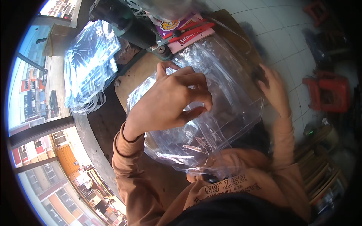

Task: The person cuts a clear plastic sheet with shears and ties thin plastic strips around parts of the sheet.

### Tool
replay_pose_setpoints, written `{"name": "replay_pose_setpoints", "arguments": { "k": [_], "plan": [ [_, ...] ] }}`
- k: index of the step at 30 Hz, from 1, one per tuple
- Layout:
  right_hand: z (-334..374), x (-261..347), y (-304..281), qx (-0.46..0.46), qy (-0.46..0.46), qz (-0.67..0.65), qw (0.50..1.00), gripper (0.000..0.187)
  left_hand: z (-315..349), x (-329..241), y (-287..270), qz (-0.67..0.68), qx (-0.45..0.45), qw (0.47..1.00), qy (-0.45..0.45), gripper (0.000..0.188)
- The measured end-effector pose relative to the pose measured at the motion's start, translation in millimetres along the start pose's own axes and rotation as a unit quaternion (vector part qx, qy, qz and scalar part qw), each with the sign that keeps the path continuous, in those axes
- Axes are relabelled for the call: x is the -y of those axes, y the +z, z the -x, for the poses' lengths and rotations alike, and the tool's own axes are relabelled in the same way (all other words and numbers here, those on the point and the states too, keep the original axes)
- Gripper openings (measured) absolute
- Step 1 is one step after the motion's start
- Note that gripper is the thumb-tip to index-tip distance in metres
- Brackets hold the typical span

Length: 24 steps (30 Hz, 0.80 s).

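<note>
My left hand (171, 96) is above a pile of clear plastic bags (230, 94) on the wooden board in front of me. Its thumb and forefinger meet in a pinch at the plastic, apparently on a clear bag, while the other fingers are bent. A loose clear sheet (211, 141) runs from below this hand toward my chest. My right hand (275, 88), slightly blurred, is off to the right beyond the pile's edge. Its fingers and thumb are spread beside a small dark thing (257, 73) that I cannot make out.
Left of the board lies a stack of shiny clear bags (90, 67) with white handles. A dark green machine (128, 24) stands at the far side, next to a red-handled tool (184, 32) and pink printed packaging (192, 40). A red stool (328, 92) stands on the tiled floor.
</note>
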State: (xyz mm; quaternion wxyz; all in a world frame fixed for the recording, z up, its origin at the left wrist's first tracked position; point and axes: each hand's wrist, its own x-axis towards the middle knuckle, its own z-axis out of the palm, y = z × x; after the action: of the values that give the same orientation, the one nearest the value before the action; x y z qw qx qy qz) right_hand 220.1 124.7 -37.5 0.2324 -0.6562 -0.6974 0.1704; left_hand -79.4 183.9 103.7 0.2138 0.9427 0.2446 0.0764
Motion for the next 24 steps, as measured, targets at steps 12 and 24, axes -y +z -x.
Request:
{"name": "replay_pose_setpoints", "arguments": {
  "k": [12, 24],
  "plan": [
    [74.4, -19.3, -63.5, 0.179, 0.125, -0.558, 0.801, 0.083, -3.7, -1.6, -11.4, 0.024, -0.002, 0.999, 0.022, 0.012],
    [114.0, 102.9, -34.3, 0.258, 0.195, -0.554, 0.768, 0.05, -29.8, 11.8, 6.2, 0.087, 0.032, 0.995, -0.029, 0.005]
  ]
}}
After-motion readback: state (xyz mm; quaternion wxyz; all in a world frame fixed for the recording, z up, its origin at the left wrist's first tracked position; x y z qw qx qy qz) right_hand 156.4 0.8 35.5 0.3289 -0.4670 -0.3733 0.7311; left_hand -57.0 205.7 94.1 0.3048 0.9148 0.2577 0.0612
